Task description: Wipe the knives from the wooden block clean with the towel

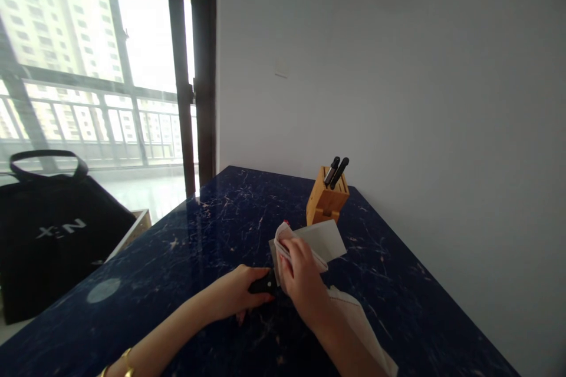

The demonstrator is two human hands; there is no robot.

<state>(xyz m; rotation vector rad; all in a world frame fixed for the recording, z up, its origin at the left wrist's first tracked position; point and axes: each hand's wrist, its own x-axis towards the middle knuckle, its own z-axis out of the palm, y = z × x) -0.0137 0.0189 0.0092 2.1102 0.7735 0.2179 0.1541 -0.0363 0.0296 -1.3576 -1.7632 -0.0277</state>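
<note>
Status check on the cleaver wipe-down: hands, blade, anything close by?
Left hand grips black handle. Right hand presses white cloth on broad steel cleaver blade. Wooden knife block just behind, apart.

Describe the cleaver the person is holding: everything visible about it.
The cleaver has a broad, pale grey rectangular blade and a black handle. It lies low over the dark blue marbled countertop, blade pointing away toward the wooden knife block, apparently without touching it. The left hand grips the handle; the right hand presses a white cloth against the blade near the handle, hiding that part. The edge is too unclear to judge.
</note>
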